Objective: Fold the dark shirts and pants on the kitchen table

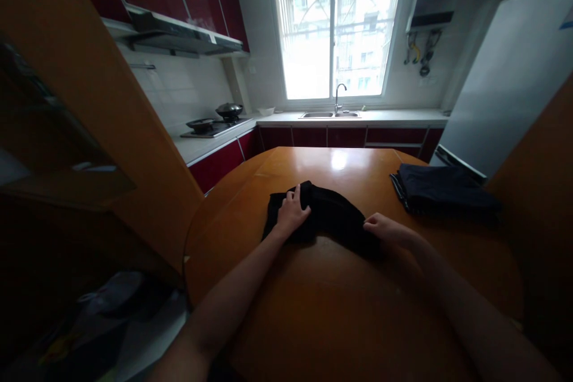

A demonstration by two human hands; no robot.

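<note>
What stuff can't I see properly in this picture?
In the head view:
- Black cloth under the left hand: the hand covers it.
- Inside the pan: its lid hides it.
- Blue mark on the fridge: cut off by the right edge.
- Lower-left heap: too dark and blurry.

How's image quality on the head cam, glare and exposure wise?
Head view: window blown out, glare spot on the table, black cloth nearly featureless, lower left corner very dark, wide-angle stretch near the edges.
</note>
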